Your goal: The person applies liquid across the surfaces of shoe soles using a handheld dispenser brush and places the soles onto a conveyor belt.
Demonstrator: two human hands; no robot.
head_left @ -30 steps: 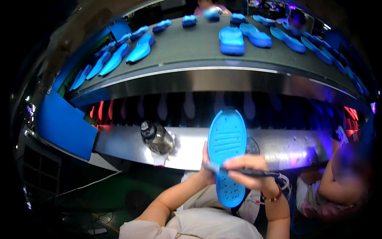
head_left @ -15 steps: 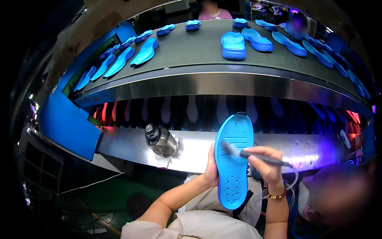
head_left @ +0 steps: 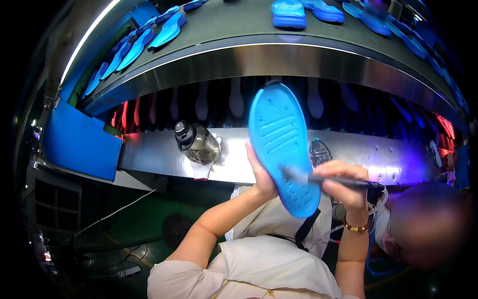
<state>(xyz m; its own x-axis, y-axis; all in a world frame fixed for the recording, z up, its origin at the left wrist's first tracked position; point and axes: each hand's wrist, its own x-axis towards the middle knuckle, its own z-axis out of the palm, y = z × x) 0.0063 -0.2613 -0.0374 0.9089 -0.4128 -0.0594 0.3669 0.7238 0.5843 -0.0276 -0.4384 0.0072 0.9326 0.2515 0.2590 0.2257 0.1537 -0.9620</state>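
In the head view, holds a blue shoe sole [head_left: 281,134] up over the lap and the near edge of a metal shelf [head_left: 348,162], with its far end leaning left and its barred, pitted face turned to the camera. Clamps the left hand [head_left: 264,177] on the sole's lower left edge, with part of the fingers hidden behind it. Grips a dark pen-shaped tool [head_left: 321,179] in the right hand [head_left: 348,185], with its blurred tip over the lower middle of the sole, between bars and pits; cannot tell whether quite touching. Has both hands apart, on opposite sides of the sole. Shows a pale cable [head_left: 382,198] near the tool's rear end and wears a beaded bracelet [head_left: 357,227] on the right wrist. Has a smoky bottle [head_left: 201,145] with a black lid to the left on the shelf, and a dark oval object [head_left: 320,152] just right of the sole; cannot tell its kind. Faces a dark conveyor belt [head_left: 229,25] beyond the shelf, lined with more blue soles [head_left: 289,15], left and right. Sits near another person [head_left: 425,224], blurred, at the right, with a blue panel [head_left: 82,139] well apart at the left.
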